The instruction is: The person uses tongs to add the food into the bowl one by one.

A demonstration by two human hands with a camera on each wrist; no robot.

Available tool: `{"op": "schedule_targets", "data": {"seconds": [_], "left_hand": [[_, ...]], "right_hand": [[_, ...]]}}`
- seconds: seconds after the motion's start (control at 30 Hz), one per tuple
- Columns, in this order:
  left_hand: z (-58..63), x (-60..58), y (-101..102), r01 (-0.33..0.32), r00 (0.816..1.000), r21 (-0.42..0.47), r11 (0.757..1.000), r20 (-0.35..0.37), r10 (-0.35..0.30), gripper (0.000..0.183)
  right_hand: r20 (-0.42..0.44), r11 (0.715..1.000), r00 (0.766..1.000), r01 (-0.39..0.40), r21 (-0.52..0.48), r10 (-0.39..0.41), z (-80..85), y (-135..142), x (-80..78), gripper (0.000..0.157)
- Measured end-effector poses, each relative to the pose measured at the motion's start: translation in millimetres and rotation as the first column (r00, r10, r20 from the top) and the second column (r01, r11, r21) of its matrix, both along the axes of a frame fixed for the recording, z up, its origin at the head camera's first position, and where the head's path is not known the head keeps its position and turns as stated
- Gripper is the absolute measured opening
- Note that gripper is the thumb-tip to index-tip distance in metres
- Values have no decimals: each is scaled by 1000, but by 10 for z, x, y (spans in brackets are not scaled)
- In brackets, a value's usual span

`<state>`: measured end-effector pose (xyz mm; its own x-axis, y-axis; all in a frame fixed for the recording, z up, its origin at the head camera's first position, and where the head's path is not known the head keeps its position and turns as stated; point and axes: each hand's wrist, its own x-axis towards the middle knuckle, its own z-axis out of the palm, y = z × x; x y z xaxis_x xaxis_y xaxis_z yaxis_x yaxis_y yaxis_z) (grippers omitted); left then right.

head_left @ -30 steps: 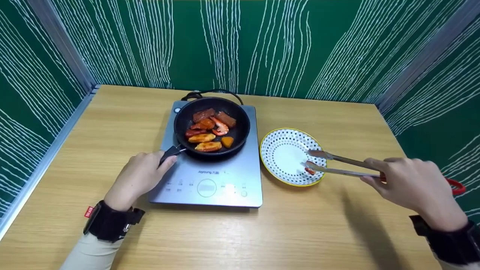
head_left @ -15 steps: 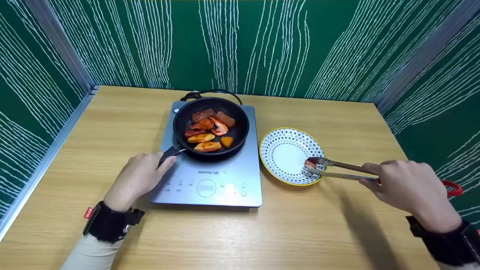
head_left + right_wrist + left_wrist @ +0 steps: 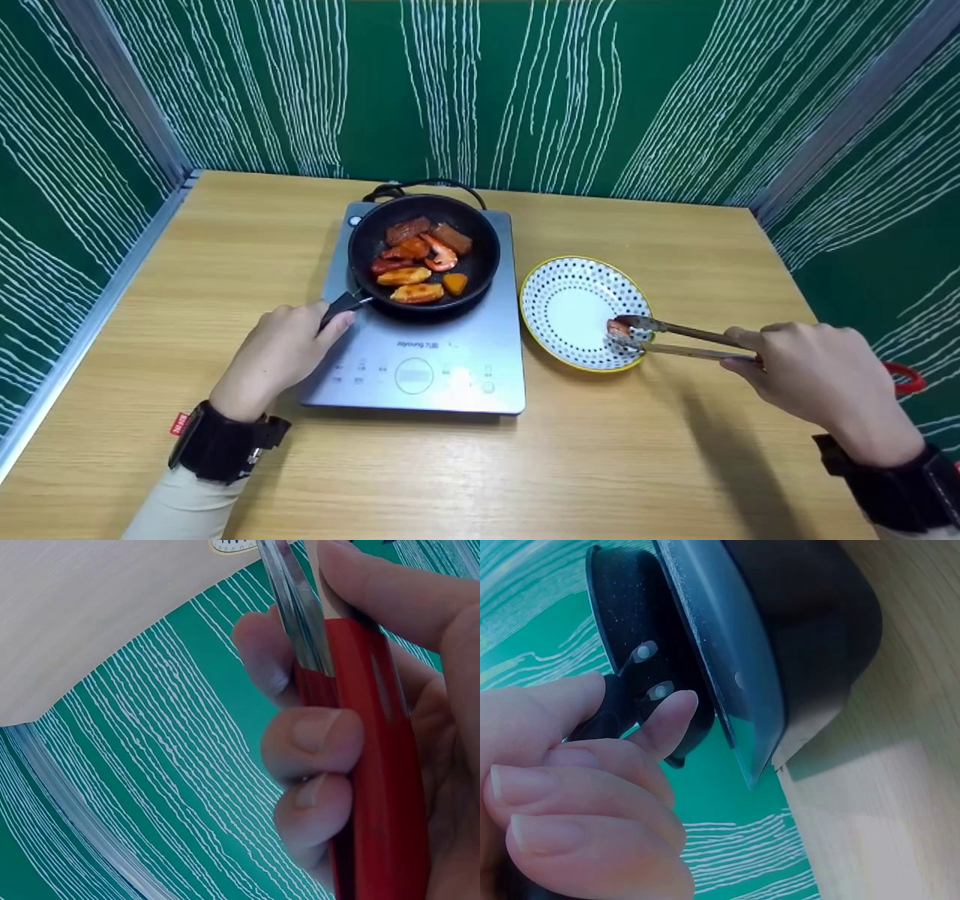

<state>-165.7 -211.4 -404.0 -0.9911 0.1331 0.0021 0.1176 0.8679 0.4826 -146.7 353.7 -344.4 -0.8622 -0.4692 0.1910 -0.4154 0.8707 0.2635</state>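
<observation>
My left hand (image 3: pixel 289 351) grips the black handle (image 3: pixel 341 306) of a frying pan (image 3: pixel 480 274), its fingers curled round it in the left wrist view. In the pan lie a shrimp (image 3: pixel 441 253), browned slabs (image 3: pixel 407 230), two golden oblong pieces (image 3: pixel 417 292) and other reddish and orange pieces. My right hand (image 3: pixel 825 375) holds metal tongs (image 3: pixel 694 334); their red handle (image 3: pixel 379 765) fills the palm in the right wrist view. The tongs' tips are at a small reddish-brown piece of food (image 3: pixel 618 328) on the right side of a dotted plate (image 3: pixel 544 330) with a yellow rim.
The pan stands on a silver induction cooker (image 3: pixel 345 390), with a black cord (image 3: pixel 442 181) behind it. The plate sits right beside the cooker on the wooden table (image 3: pixel 600 465). Green panels with white lines (image 3: pixel 510 90) close in the back and both sides.
The tongs' arms have drawn closer together, and their tips have come onto the small piece of food on the plate. The left hand and the pan stay in place.
</observation>
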Motion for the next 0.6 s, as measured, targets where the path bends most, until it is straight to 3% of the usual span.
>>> {"op": "schedule_targets", "data": {"seconds": [0.6], "left_hand": [[-10,-6,-3,-3,1000,8,1000,14,2,40]], "right_hand": [[-60,997,997,-58,-46,55,-8,-111,-88,27]]}}
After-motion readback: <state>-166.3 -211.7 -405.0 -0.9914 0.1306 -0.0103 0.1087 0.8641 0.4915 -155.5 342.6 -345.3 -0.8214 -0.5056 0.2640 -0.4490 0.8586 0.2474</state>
